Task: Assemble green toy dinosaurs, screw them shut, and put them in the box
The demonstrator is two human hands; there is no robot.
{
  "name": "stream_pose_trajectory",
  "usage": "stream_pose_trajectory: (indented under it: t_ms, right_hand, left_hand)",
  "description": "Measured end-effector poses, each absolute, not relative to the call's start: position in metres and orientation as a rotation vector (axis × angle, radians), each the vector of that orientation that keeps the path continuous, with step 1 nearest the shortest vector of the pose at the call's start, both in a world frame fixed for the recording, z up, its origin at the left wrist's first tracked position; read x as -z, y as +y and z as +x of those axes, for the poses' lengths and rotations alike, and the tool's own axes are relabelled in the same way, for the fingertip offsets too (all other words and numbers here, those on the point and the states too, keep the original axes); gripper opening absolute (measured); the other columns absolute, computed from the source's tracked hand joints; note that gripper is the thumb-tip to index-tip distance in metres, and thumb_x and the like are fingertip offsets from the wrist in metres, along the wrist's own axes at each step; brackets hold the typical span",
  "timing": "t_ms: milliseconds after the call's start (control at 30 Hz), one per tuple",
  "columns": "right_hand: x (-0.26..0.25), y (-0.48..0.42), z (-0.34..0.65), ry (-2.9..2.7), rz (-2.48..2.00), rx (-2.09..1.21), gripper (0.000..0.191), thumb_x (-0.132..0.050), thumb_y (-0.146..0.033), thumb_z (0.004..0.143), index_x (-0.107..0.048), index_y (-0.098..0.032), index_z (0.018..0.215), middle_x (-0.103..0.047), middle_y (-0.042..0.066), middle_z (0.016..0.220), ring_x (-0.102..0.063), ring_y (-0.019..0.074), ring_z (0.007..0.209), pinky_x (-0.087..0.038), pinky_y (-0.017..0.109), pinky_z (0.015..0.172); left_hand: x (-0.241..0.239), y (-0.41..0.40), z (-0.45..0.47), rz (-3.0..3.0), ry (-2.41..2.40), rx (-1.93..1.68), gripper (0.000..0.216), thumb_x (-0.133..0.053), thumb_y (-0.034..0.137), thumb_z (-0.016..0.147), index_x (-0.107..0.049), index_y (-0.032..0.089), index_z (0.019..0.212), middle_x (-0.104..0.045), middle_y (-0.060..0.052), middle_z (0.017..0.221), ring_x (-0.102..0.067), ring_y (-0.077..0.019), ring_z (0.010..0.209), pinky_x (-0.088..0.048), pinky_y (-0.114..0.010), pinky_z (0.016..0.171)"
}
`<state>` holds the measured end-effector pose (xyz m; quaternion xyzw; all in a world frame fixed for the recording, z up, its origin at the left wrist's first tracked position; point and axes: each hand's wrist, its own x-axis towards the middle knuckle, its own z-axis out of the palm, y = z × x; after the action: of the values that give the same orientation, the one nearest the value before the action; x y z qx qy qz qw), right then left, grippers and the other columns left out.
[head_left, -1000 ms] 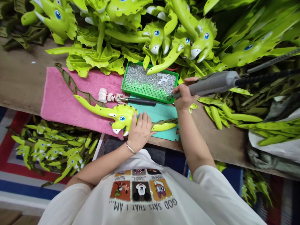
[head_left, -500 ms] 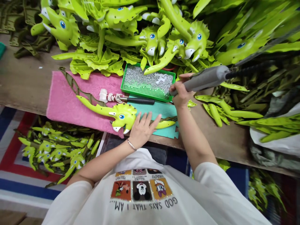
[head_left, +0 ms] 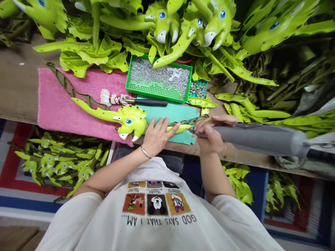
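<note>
My left hand (head_left: 157,136) lies with its fingers spread over the middle of a yellow-green plastic dinosaur-head bow toy (head_left: 128,121), pressing it down. The toy's horned head and one limb stretch left, and its other limb extends right from under the hand. A dark olive part (head_left: 68,88) shows behind it. My right hand (head_left: 211,135) is closed round the front end of a grey electric screwdriver (head_left: 258,138), held almost level. The tip meets the right end of the toy's limb. Whether a screw sits at the tip is too small to tell.
A green basket (head_left: 157,97) of small screws stands behind the toy, beside a teal tray (head_left: 198,89) of small metal pieces. A black-handled tool (head_left: 150,102) lies on the teal mat (head_left: 172,111) and pink towel (head_left: 56,104). Piled green parts (head_left: 89,57) crowd the back.
My right hand has brought the screwdriver from the screw basket down to the right end of the toy. The left hand stays on the toy; the whole view has shifted slightly.
</note>
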<state>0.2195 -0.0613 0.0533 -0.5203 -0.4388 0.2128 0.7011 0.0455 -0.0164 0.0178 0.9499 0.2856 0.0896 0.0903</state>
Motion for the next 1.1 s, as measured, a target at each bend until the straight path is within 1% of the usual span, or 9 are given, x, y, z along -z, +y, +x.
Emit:
stream_pose_trajectory:
  t_ms: [167,367,467,633,767,867,933,1000,1100]
  right_hand:
    - [-0.038,-0.064,0.222,-0.96,-1.193,-0.561,0.038,-0.072,-0.053,0.079,-0.054,-0.024,0.061,-0.049,-0.004,0.05,-0.051,0.0139,0.047,-0.046,0.033,0.05]
    - [-0.04,-0.059,0.218,-0.98,-1.126,-0.575,0.022,-0.078,-0.035,0.076,-0.056,-0.027,0.077,-0.058,-0.007,0.055,-0.053,0.0137,0.045,-0.046,0.03,0.046]
    - [-0.044,-0.052,0.22,-0.984,-1.115,-0.59,0.021,-0.078,-0.034,0.076,-0.058,-0.027,0.077,-0.057,-0.007,0.053,-0.053,0.0134,0.042,-0.045,0.03,0.044]
    - [-0.056,-0.042,0.235,-1.101,-1.057,-0.869,0.026,-0.081,-0.04,0.072,-0.062,-0.025,0.081,-0.056,-0.006,0.047,-0.051,0.014,0.037,-0.043,0.029,0.039]
    - [-0.067,-0.024,0.241,-1.045,-1.033,-0.622,0.032,-0.083,-0.034,0.072,-0.069,-0.026,0.099,-0.064,-0.004,0.053,-0.055,0.0137,0.041,-0.047,0.029,0.045]
    - [-0.072,-0.005,0.24,-0.911,-1.126,-0.478,0.035,-0.088,-0.037,0.064,-0.072,-0.024,0.092,-0.063,-0.003,0.053,-0.053,0.0135,0.041,-0.044,0.029,0.044]
    - [-0.073,0.004,0.241,-0.862,-1.216,-0.473,0.038,-0.091,-0.037,0.056,-0.073,-0.023,0.086,-0.063,-0.002,0.053,-0.055,0.0142,0.043,-0.044,0.03,0.045]
    - [-0.074,0.011,0.244,-0.848,-1.308,-0.456,0.038,-0.092,-0.033,0.053,-0.075,-0.022,0.086,-0.066,-0.001,0.057,-0.059,0.0146,0.048,-0.046,0.031,0.05]
    - [-0.075,0.017,0.248,-0.836,-1.424,-0.418,0.041,-0.09,-0.029,0.051,-0.076,-0.02,0.088,-0.068,0.0,0.06,-0.062,0.0151,0.053,-0.049,0.032,0.058]
  left_hand:
    - [-0.017,-0.016,0.045,2.864,0.84,-0.335,0.048,-0.05,0.03,0.103,-0.045,0.035,0.151,-0.06,-0.014,0.144,-0.058,-0.0296,0.132,-0.044,-0.055,0.111]
    - [-0.016,-0.017,0.045,2.928,0.846,-0.356,0.047,-0.047,0.033,0.104,-0.045,0.035,0.151,-0.061,-0.014,0.142,-0.061,-0.0297,0.129,-0.048,-0.053,0.107]
    - [-0.015,-0.016,0.043,2.894,0.837,-0.298,0.048,-0.047,0.032,0.104,-0.044,0.037,0.151,-0.058,-0.014,0.146,-0.058,-0.0296,0.133,-0.045,-0.054,0.111]
    - [-0.019,-0.018,0.046,2.835,0.864,-0.243,0.049,-0.05,0.032,0.103,-0.045,0.037,0.151,-0.057,-0.012,0.148,-0.056,-0.0297,0.135,-0.042,-0.055,0.114]
    - [-0.038,-0.013,0.04,2.795,0.752,-0.252,0.047,-0.043,0.028,0.104,-0.047,0.027,0.151,-0.056,-0.012,0.148,-0.055,-0.0262,0.135,-0.045,-0.046,0.113]
    - [-0.058,0.005,0.011,2.756,0.767,-0.31,0.048,-0.031,0.013,0.102,-0.053,0.02,0.144,-0.056,-0.011,0.147,-0.048,-0.0198,0.141,-0.041,-0.037,0.118]
    - [-0.069,0.023,-0.02,2.746,0.982,-0.333,0.049,-0.029,0.007,0.097,-0.06,0.015,0.134,-0.062,-0.014,0.137,-0.05,-0.0215,0.137,-0.04,-0.041,0.118]
    - [-0.075,0.042,-0.053,2.754,1.204,-0.256,0.043,-0.037,0.006,0.093,-0.061,0.01,0.128,-0.065,-0.018,0.126,-0.056,-0.0278,0.127,-0.041,-0.049,0.115]
    - [-0.074,0.068,-0.086,2.812,1.205,-0.048,0.048,-0.048,0.005,0.085,-0.057,0.007,0.132,-0.066,-0.019,0.122,-0.056,-0.0324,0.122,-0.037,-0.055,0.113]
